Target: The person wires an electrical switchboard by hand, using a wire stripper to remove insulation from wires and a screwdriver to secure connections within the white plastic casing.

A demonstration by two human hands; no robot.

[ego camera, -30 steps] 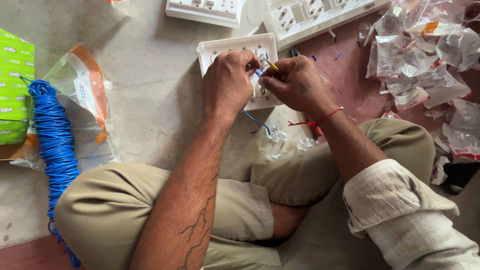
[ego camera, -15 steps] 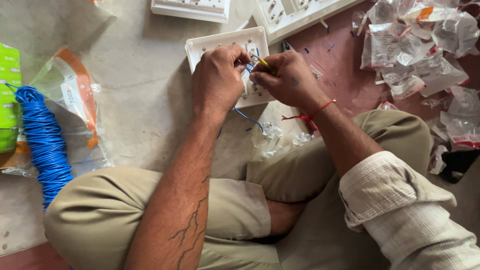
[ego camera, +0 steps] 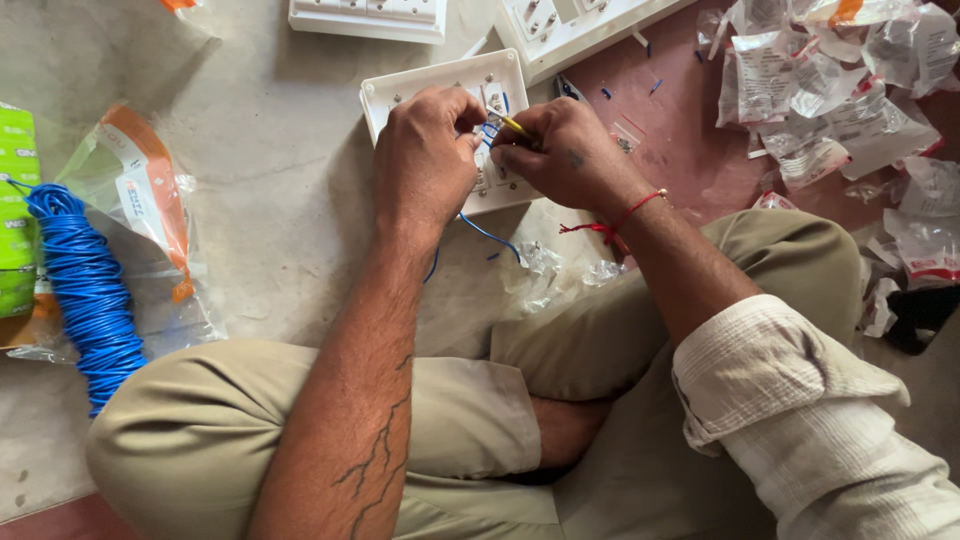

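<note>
While the person sits cross-legged on the floor (ego camera: pixel 270 190), the head view shows both hands meeting over a white switch plate (ego camera: pixel 440 85) that lies face down just ahead of the knees. The left hand (ego camera: pixel 425 160) presses down on the plate, fingers curled and closed over its middle, seemingly pinching a short blue wire (ego camera: pixel 490 235) whose loose end trails out from under the palm toward the legs. The right hand (ego camera: pixel 560 150) is closed around a thin yellow-handled tool (ego camera: pixel 510 123), its tip aimed into the back of the plate between the two hands; what the tip touches is hidden by the fingers.

Compared with a second ago, the hands have barely shifted on the plate: same grip, same tool, same angle, so the work at that one spot on the plate's back appears to be continuing. The main difference is the camera, which has tipped slightly, so the plate and hands sit a little higher and further left in view.

To the left lie a coil of blue cable (ego camera: pixel 85 290) on a clear plastic bag (ego camera: pixel 150 210) and a green box (ego camera: pixel 15 215). Two more white switch plates (ego camera: pixel 365 18) lie beyond, and a heap of torn clear wrappers (ego camera: pixel 830 80) lies to the right.
</note>
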